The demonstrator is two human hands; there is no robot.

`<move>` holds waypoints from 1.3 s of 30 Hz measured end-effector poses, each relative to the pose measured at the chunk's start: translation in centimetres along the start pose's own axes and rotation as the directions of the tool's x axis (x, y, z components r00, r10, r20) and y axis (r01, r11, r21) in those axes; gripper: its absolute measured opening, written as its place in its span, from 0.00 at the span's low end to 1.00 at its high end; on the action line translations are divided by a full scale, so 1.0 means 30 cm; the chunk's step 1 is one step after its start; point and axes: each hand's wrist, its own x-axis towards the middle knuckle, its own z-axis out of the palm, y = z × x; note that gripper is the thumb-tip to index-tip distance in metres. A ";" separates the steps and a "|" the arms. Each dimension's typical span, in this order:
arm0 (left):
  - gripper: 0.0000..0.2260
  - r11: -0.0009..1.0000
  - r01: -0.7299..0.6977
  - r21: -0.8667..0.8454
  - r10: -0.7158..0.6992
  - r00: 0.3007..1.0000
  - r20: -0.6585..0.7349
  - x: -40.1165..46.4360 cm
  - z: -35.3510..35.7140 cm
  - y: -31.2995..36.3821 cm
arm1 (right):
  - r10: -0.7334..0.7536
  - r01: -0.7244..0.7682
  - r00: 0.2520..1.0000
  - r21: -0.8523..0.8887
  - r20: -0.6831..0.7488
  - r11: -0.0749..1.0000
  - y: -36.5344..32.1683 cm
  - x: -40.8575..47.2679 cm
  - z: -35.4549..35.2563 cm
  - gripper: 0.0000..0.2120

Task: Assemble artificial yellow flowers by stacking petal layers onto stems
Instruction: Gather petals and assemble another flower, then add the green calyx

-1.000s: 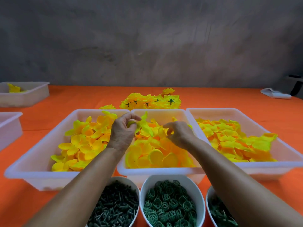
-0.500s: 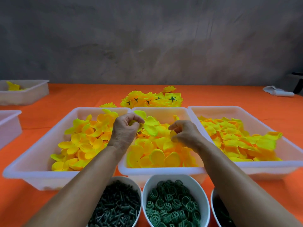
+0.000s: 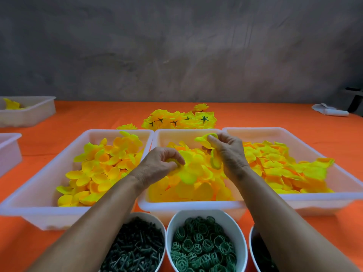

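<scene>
I have both hands over the middle tray (image 3: 188,208), which is heaped with yellow-orange petal layers (image 3: 198,185). My left hand (image 3: 157,165) sits low on the heap, thumb and forefinger curled together and pinching a yellow petal layer (image 3: 186,173) at its near edge; I think there is a stem under the fingers, but the blur there is too heavy to be sure. My right hand (image 3: 228,154) is raised a little above the pile toward the tray's far right corner, fingers curled, pinching a second petal layer (image 3: 204,139) that folds up over the fingertips.

The left tray (image 3: 39,211) holds rounder yellow petals and the right tray (image 3: 334,201) holds more ragged ones; all three trays stand side by side, rims touching, on the orange tablecloth (image 3: 275,116). Behind the middle tray lies a pile of finished yellow flowers (image 3: 182,119), green star calyxes showing. Nearest me are three white bowls: dark green stems (image 3: 135,250) on the left, green ring pieces (image 3: 202,246) in the middle, and a third bowl (image 3: 253,250) mostly hidden by my right forearm.
</scene>
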 end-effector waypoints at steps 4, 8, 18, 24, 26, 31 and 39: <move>0.07 0.998 -0.032 0.059 0.032 0.999 0.004 0.002 0.001 0.011 | -0.027 0.028 0.998 -0.024 0.061 0.999 -0.003 -0.019 0.009 0.04; 0.08 0.992 -0.076 -0.097 0.061 0.987 -0.146 0.003 -0.004 0.020 | -0.047 0.052 0.992 -0.041 0.120 0.998 -0.006 -0.033 0.015 0.04; 0.03 0.989 -0.077 -0.128 0.063 0.992 -0.111 -0.007 -0.006 0.018 | -0.052 0.060 0.919 -0.008 0.390 0.998 -0.018 -0.064 0.054 0.02; 0.07 0.962 -0.152 -0.227 0.097 0.967 -0.237 -0.002 -0.010 0.013 | -0.047 0.090 0.930 -0.100 0.365 0.991 -0.023 -0.069 0.049 0.05; 0.07 0.960 -0.163 -0.227 0.115 0.971 -0.209 -0.003 -0.007 0.011 | -0.042 0.087 0.945 -0.128 0.325 0.988 -0.023 -0.067 0.046 0.06; 0.05 0.953 -0.096 -0.287 0.061 0.990 -0.128 -0.004 -0.001 0.007 | -0.037 0.083 0.957 -0.150 0.287 0.985 -0.026 -0.069 0.046 0.08; 0.09 0.965 -0.131 -0.228 0.094 0.982 -0.167 0.002 -0.008 -0.001 | -0.070 0.107 0.953 -0.109 0.295 0.988 -0.028 -0.069 0.052 0.12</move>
